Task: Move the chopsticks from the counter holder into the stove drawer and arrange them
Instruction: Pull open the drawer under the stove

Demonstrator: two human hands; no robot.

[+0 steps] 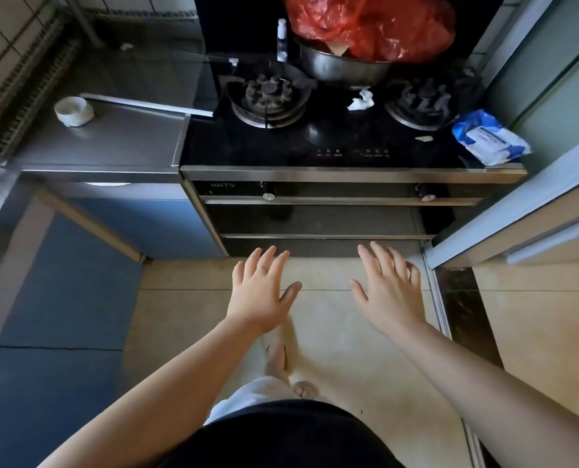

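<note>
- Two things are sitting on the steel counter [119, 140] at my far left: a dark wire rack [28, 96] along the tiled wall, and a round white container [74, 111] nearer the stove.
- I am not making out the chopsticks anywhere in this view.
- Blue cabinet doors [78, 282] are running below the counter, down to the pale floor tiles [325, 332].
- My left hand [261, 292] is hovering palm down, fingers spread and gripping nothing, with a thin ring [262, 267] showing on one finger.
- The stove [315, 143] is standing straight ahead of me. The upper stove drawer [315, 217] and the lower stove drawer [315, 246] are sitting stacked under the knob panel, both looking closed.
- My fingertips are reaching the lower front in this view, though I cannot tell whether they are touching it.
- On the black glass top, a small white bottle [282, 38] is standing behind the left burner [268, 96]. A steel bowl [342, 67] is carrying a red plastic bag [369, 25] at the back, and crumpled white paper [360, 103] is lying in front of the bowl.
- My right hand [391, 292] is hovering level with the left and apart from it, fingers likewise spread and empty.
- A blue-and-white packet [491, 138] is lying at the stove's right edge, near the right burner [423, 99].
</note>
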